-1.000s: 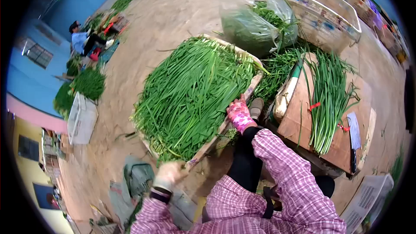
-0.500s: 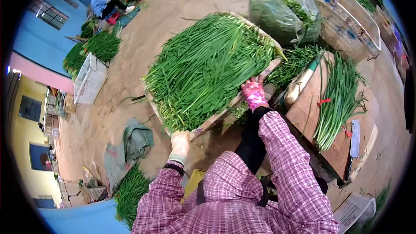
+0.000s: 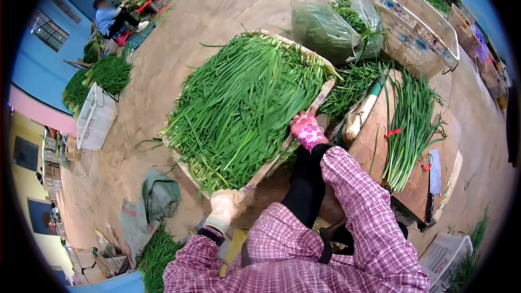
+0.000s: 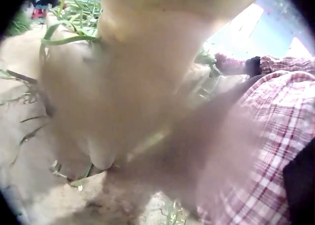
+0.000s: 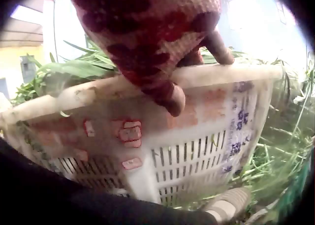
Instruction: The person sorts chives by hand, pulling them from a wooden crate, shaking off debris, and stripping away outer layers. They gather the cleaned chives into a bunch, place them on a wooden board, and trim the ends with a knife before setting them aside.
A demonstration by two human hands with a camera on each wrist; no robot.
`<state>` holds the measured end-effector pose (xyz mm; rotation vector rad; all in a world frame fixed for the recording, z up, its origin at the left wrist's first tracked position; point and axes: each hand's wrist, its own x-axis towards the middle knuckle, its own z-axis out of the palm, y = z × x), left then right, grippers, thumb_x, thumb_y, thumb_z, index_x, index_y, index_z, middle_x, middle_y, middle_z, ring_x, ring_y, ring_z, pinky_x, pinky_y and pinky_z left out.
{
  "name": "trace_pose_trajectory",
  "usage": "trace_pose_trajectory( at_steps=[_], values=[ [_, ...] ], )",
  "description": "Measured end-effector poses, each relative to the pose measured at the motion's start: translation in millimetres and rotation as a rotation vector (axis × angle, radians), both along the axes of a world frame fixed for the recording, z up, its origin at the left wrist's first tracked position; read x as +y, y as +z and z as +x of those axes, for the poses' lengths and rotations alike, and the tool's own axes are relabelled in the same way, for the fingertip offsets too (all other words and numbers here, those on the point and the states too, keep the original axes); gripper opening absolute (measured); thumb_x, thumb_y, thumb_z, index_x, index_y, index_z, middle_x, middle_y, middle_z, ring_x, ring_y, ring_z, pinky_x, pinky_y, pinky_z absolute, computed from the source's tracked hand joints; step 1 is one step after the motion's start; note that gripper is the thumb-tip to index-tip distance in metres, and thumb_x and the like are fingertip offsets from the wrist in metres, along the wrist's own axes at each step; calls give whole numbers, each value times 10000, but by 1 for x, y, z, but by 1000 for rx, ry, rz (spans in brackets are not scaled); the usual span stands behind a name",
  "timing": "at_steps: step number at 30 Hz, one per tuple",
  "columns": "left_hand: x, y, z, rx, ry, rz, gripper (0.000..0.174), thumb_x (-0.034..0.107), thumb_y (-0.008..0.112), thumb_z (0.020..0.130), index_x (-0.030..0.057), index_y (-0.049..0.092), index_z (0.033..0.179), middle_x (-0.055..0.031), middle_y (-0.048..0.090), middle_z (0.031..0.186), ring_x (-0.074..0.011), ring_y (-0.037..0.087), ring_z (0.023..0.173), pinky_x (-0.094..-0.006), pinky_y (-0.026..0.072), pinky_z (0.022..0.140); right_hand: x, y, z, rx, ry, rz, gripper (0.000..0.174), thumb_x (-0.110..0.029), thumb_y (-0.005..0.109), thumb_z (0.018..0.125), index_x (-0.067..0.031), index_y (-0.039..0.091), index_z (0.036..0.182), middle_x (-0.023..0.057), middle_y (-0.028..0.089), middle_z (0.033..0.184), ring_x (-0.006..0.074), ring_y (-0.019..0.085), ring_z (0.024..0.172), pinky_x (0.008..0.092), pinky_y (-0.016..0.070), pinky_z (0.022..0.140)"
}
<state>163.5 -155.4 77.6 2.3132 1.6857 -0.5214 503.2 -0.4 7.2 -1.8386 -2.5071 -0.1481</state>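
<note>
A pale plastic crate point(image 3: 324, 93) stands before me, heaped with long green chive-like stalks point(image 3: 249, 108). My right hand point(image 3: 306, 128), in a pink flowered glove, grips the rim of its near side. In the right wrist view the thumb point(image 5: 174, 102) presses the outside of the rim, while the other fingers reach over it. At the crate's near-left corner my left hand point(image 3: 223, 205), in a light glove, holds the rim; its fingertips are hidden in the head view. The left wrist view shows this hand point(image 4: 138, 62) blurred and close up.
Right of the crate, a board point(image 3: 374, 149) bears a tied bundle of greens point(image 3: 404, 130) and a knife point(image 3: 434, 173). Behind stand a plastic bag of greens point(image 3: 325, 30) and another crate point(image 3: 415, 38). Crumpled green cloth point(image 3: 160, 192) lies left. Someone point(image 3: 111, 19) sits far left.
The left hand, blurred at the crate's corner a second ago, now grips that corner. The right hand keeps to the near rim. The whole head view has shifted and swung back.
</note>
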Motion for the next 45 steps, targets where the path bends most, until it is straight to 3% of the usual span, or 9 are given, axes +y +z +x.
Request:
trace_pose_trajectory(
  at_steps=[7, 10, 13, 14, 17, 24, 35, 39, 45],
  values=[
    [3, 1, -42, 25, -98, 47, 263, 348, 595, 872, 124, 725, 825, -110, 717, 820, -310, 678, 841, -444, 514, 756, -24, 14, -37, 14, -23, -208, 178, -192, 643, 782, -28, 703, 819, 134, 658, 822, 363, 614, 934, 725, 374, 899],
    [34, 90, -13, 184, -98, -365, 359, 424, 663, 858, 117, 735, 1030, -127, 731, 1013, -290, 684, 979, -406, 523, 873, -19, 15, -31, 66, -41, -250, 183, -201, 652, 794, -43, 727, 846, 121, 673, 832, 344, 636, 907, 711, 404, 878],
    [125, 153, 43, 7, -81, -415, 473, 454, 654, 890, 99, 693, 1200, -131, 691, 1194, -264, 677, 1072, -373, 526, 947, -36, 72, -24, 246, -103, -156, 160, -256, 655, 796, -121, 658, 883, 75, 662, 855, 318, 628, 875, 496, 474, 775],
    [161, 127, 48, -216, -327, -47, 439, 386, 620, 934, 85, 658, 1251, -117, 672, 1245, -263, 675, 1082, -371, 530, 952, -44, 95, -24, 393, -133, -88, 184, -271, 669, 789, -109, 646, 875, 95, 659, 856, 323, 634, 905, 476, 484, 769],
    [274, 134, 151, -668, -162, 80, 454, 331, 613, 942, 48, 610, 1297, -170, 626, 1303, -321, 597, 1205, -389, 467, 1035, -69, 146, -15, 660, -106, 6, 202, -257, 662, 871, -113, 653, 1013, 95, 656, 899, 320, 632, 871, 454, 492, 766],
    [475, 26, 239, -113, -46, 415, 861, 680, 682, 784, 38, 556, 1345, -193, 647, 1260, -319, 600, 1201, -405, 438, 1055, -105, 150, 23, 1017, -75, 79, 175, -148, 708, 859, -111, 685, 1028, 63, 695, 1014, 279, 661, 945, 392, 526, 808],
    [448, 58, 305, 231, -47, 151, 851, 707, 774, 653, 19, 705, 1150, -169, 693, 1188, -300, 663, 1104, -397, 503, 949, -106, 123, 33, 1165, -155, 71, 194, -75, 738, 814, -87, 696, 1004, 62, 716, 1006, 265, 681, 945, 372, 538, 821],
    [438, 39, 305, -31, -59, 146, 697, 425, 905, 621, 14, 691, 1142, -177, 694, 1165, -309, 676, 1067, -384, 526, 941, -104, 129, 38, 1174, -166, 90, 179, -79, 738, 816, -88, 699, 990, 68, 713, 992, 275, 678, 932, 377, 534, 814],
    [407, 86, 294, -336, 192, 214, 593, 393, 853, 698, 73, 666, 1161, -109, 715, 1122, -247, 680, 1054, -359, 516, 958, -90, 158, 43, 1146, -205, 162, 170, -72, 728, 828, -81, 687, 993, 84, 706, 979, 294, 670, 928, 390, 529, 816]
  ],
)
